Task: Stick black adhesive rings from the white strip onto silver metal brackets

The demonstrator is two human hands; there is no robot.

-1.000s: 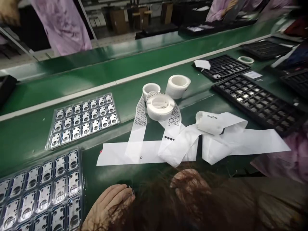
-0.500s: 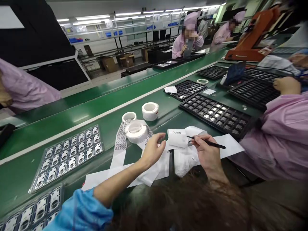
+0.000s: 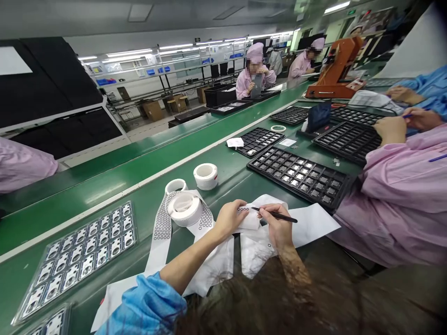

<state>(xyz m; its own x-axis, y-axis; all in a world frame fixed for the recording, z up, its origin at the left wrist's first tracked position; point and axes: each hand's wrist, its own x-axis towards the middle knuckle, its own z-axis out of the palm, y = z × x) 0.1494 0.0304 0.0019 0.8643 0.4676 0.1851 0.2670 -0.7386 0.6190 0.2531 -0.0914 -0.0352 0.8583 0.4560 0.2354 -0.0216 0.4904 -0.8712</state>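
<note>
My left hand (image 3: 228,217) grips a small white roll of liner with a row of black rings (image 3: 248,217) on the green bench. My right hand (image 3: 276,225) pinches black tweezers (image 3: 275,215), their tip touching the roll near the rings. Under both hands lies a long white paper strip (image 3: 307,225), crumpled in the middle. A ring-sticker strip (image 3: 162,223) trails from a white tape roll (image 3: 184,208) to the left.
Two more white rolls (image 3: 206,176) stand behind. A clear tray of metal parts (image 3: 82,253) lies at left, black compartment trays (image 3: 300,177) at right. A person in a pink sleeve (image 3: 401,200) works close on my right; others sit across the green conveyor (image 3: 146,153).
The view has lifted from the bench to the room. Both hands rose from the near edge; my left took the small roll, and the tweezers' tip moved onto it.
</note>
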